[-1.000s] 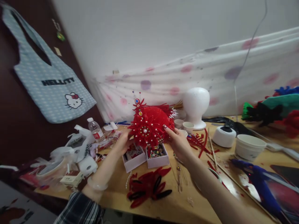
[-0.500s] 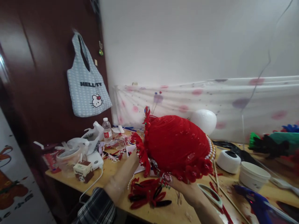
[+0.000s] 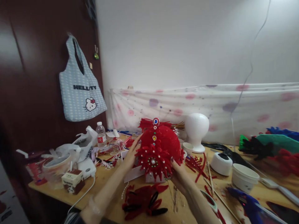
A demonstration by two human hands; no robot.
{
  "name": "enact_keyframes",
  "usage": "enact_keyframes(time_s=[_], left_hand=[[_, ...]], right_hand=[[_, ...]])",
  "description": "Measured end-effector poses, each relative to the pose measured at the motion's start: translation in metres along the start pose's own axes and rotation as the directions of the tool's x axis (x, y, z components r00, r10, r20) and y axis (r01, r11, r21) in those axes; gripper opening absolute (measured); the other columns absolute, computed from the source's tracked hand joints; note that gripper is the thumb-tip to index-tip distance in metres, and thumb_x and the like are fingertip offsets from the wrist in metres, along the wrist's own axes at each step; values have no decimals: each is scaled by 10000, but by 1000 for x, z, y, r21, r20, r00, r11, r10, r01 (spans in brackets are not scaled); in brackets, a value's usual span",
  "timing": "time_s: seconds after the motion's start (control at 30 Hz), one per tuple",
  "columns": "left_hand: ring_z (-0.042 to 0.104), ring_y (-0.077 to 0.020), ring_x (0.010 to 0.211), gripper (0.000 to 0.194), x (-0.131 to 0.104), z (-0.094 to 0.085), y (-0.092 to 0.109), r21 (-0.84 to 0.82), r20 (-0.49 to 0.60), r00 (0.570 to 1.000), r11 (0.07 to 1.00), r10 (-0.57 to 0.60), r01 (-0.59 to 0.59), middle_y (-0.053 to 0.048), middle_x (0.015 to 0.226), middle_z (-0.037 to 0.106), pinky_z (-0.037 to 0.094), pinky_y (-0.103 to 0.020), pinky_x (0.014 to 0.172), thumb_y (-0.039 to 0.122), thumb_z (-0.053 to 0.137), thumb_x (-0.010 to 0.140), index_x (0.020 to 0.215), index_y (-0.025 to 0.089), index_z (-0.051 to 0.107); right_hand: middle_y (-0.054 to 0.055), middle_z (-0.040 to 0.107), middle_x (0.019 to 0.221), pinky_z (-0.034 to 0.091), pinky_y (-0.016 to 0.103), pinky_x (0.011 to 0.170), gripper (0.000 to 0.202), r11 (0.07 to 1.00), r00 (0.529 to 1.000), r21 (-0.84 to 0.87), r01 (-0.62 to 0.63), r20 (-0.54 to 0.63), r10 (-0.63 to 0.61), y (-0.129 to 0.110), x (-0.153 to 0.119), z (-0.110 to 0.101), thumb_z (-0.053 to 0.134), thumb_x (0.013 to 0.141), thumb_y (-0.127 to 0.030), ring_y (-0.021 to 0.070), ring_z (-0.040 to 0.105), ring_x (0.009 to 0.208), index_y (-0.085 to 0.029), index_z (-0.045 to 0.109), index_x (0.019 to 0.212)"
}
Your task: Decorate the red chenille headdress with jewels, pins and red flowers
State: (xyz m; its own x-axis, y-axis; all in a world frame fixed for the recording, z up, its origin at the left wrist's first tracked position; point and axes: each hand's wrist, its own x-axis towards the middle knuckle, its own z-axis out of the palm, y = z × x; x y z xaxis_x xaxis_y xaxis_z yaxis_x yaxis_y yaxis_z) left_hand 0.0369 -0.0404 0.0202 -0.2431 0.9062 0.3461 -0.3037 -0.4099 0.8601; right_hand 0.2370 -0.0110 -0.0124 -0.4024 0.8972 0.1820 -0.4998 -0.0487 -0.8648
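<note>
A round red headdress (image 3: pixel 167 137) stands in front of me over the table. A large red flower with pearls (image 3: pixel 153 160) faces me, and a line of set gems runs up from it to a blue-centred one on top. My left hand (image 3: pixel 135 150) is closed on the headdress's left side, its fingertips partly hidden behind the red trim. On the lower right side my right hand (image 3: pixel 177 170) grips it, thumb towards me. Red and black fuzzy pieces (image 3: pixel 144 200) lie on the table below, with thin metal pins (image 3: pixel 177 199) beside them.
To the right are a white foam head (image 3: pixel 196 130), white tub (image 3: pixel 245 177), blue glue gun (image 3: pixel 247 202), scissors (image 3: pixel 209 199) and wooden sticks (image 3: pixel 221 199). At left stand a water bottle (image 3: pixel 101 137), a small carton (image 3: pixel 73 181) and plastic bags (image 3: pixel 86 140).
The headdress has turned so its flower and gem line now face me, and it sits lower and farther away. Both hands moved with it. More of the foam head shows.
</note>
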Motion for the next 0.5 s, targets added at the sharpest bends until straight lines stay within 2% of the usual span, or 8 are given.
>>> enact_keyframes(time_s=[0.13,0.23,0.3,0.4,0.5], left_hand=[[292,-221,1478,323,-16,-9,-7,76,-104,993,996,63,-55,-24,1433,578,167,-304,1210,228,732,796,1117,261,714],[277,-210,1485,282,-24,-13,-17,99,-147,988,995,40,-26,-33,1411,594,141,-290,1211,174,730,799,1070,252,725],[295,-209,1479,292,-24,-14,-23,93,-158,987,996,20,-6,-41,1372,625,161,-301,1208,135,739,780,1049,247,726],[332,-213,1462,337,-24,-13,-28,76,-159,987,997,6,6,-42,1358,637,194,-314,1200,109,747,757,1065,244,722],[352,-224,1450,382,-33,-6,-20,81,-136,991,997,18,-7,-36,1407,601,223,-303,1191,129,753,757,1116,255,720]], right_hand=[[54,780,848,578,285,644,446,992,995,-102,-69,-83,60,17,6,-13,856,633,-467,201,726,727,-195,690,945],[-5,700,587,452,212,413,259,974,982,-184,-130,-160,101,23,11,-23,832,659,-335,131,603,451,-179,664,780],[-43,614,476,355,193,340,224,964,976,-219,-150,-188,109,24,13,-28,821,655,-293,106,513,363,-181,635,710],[-60,581,487,365,183,367,212,966,977,-229,-121,-198,75,23,14,-33,812,673,-286,94,506,389,-188,633,731],[-4,691,713,502,233,514,199,976,984,-215,-35,-176,-4,17,15,-35,749,775,-358,143,631,594,-212,652,868]])
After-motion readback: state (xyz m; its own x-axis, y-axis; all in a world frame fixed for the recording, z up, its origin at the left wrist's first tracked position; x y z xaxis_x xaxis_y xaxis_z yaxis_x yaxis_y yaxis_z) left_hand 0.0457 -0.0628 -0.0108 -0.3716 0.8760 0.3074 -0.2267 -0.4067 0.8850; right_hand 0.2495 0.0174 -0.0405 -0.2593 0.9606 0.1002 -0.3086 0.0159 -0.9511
